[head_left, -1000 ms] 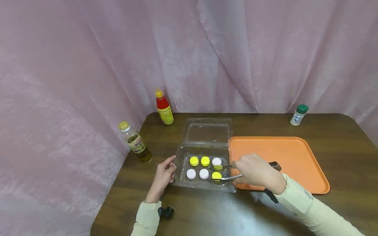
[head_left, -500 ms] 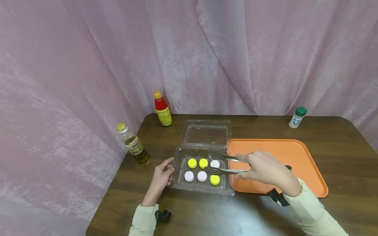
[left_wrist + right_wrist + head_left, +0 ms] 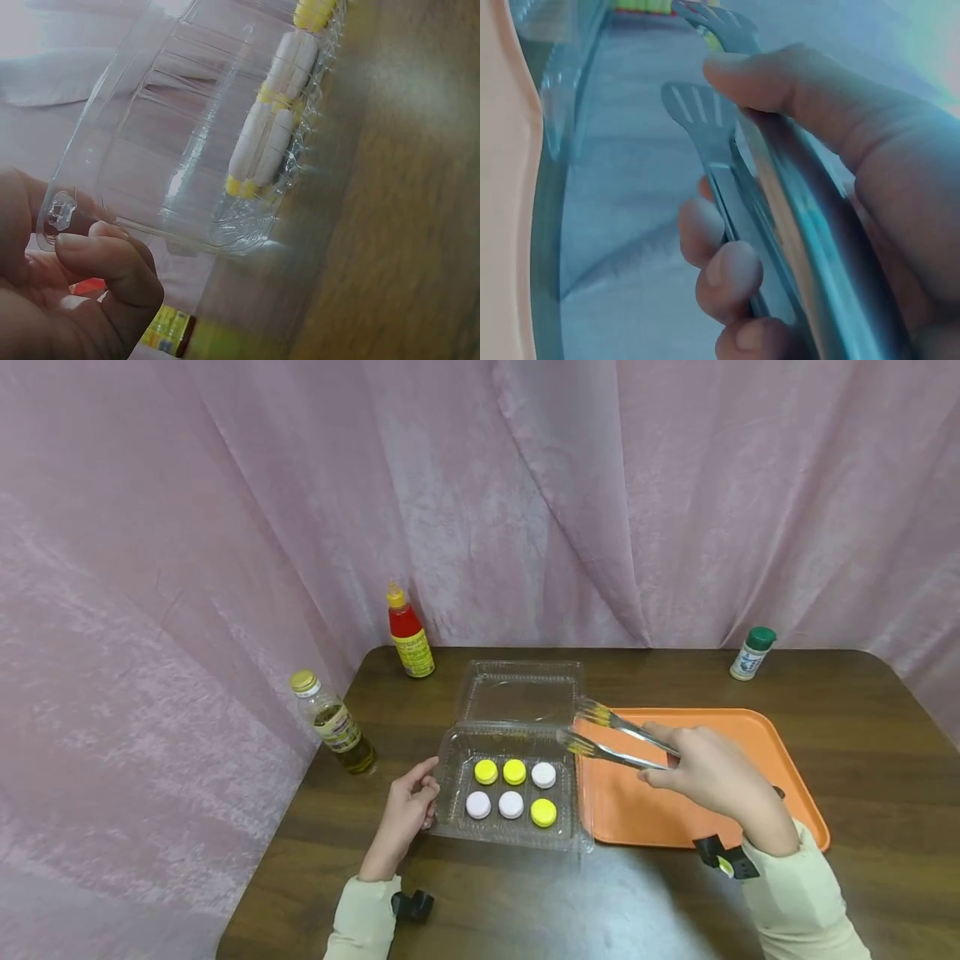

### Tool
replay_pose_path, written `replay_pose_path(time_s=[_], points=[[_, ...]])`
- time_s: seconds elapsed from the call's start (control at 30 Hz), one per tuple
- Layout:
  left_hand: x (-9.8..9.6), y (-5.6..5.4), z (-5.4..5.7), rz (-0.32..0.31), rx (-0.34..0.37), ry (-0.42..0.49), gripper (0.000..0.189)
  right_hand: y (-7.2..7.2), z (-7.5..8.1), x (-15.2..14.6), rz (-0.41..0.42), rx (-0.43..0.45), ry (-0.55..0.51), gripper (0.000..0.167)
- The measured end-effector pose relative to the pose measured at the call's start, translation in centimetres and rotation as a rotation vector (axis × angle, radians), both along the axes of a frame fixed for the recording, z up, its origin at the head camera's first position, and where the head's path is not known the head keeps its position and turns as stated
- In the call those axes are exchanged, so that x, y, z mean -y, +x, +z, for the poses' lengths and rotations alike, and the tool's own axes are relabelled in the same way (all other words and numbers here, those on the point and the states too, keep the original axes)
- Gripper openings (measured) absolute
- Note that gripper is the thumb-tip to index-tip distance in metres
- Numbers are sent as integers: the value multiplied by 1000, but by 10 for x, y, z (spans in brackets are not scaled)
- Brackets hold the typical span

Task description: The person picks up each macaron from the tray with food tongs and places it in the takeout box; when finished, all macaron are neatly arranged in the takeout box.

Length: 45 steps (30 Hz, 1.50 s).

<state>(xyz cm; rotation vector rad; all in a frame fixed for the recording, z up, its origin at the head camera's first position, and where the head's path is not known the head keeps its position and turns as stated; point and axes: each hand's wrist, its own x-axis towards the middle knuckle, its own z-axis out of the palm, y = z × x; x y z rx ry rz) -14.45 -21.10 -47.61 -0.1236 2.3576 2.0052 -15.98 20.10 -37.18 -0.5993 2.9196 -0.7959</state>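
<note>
My right hand grips metal serving tongs above the orange tray's left part. The slotted tips stand apart with nothing between them. In the right wrist view, thumb and fingers wrap the tongs. A clear hinged plastic container lies with its lid folded back. Inside sit macarons in two rows: yellow macarons and white macarons. At the container's left edge, my left hand holds the rim. The left wrist view shows curled fingers at the rim's corner and white macarons through the wall.
An orange tray lies right of the container, overlapped slightly by its edge. Back left stand a red sauce bottle and an oil bottle. A green-capped shaker stands back right. Pink curtain hangs behind the table.
The tongs have parted from the front right yellow macaron, risen, and moved right and back over the tray's edge with my right hand. My left hand stays at the container's rim.
</note>
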Motion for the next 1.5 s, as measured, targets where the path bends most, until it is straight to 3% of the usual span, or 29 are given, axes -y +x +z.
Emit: replay_pose_path(time_s=[0.13,0.3,0.43,0.73,0.93,1.07,1.3,1.5], points=[[1,0,-1,4,3,3,48,0,3,-13,-63,-51,6,64],[1,5,0,-4,22,-5,47,5,9,-32,-148,-32,43,70],[2,8,1,-3,22,-22,47,6,10,-64,-218,-24,56,71],[1,5,2,-12,2,-37,46,11,5,-147,-507,-32,81,89],[2,1,1,-2,-4,-36,46,11,-5,-178,-612,-34,39,91],[3,1,1,0,-1,-39,45,11,-13,-190,-618,-6,9,90],[1,3,-2,-5,13,-43,45,9,-33,-206,-669,19,47,93],[0,2,-1,1,-13,-59,46,-1,-53,-212,-766,152,82,103]])
